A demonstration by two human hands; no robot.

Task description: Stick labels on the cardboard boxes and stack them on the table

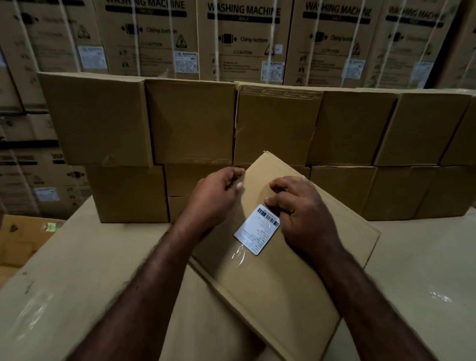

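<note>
On the worktop (66, 282) before us lies a cardboard box (281, 284), turned askew, with the label (256, 229) on its top. Our left hand (217, 195) grips its far edge; our right hand (303, 217) presses bent fingers beside the label. Behind, stacked boxes (190, 122) form a wall, then washing machine cartons (242, 37).

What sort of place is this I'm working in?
Probably an appliance warehouse: strapped washing machine cartons line the back, plain boxes are stacked on the table, and a barcode label sits on the box in front.
</note>
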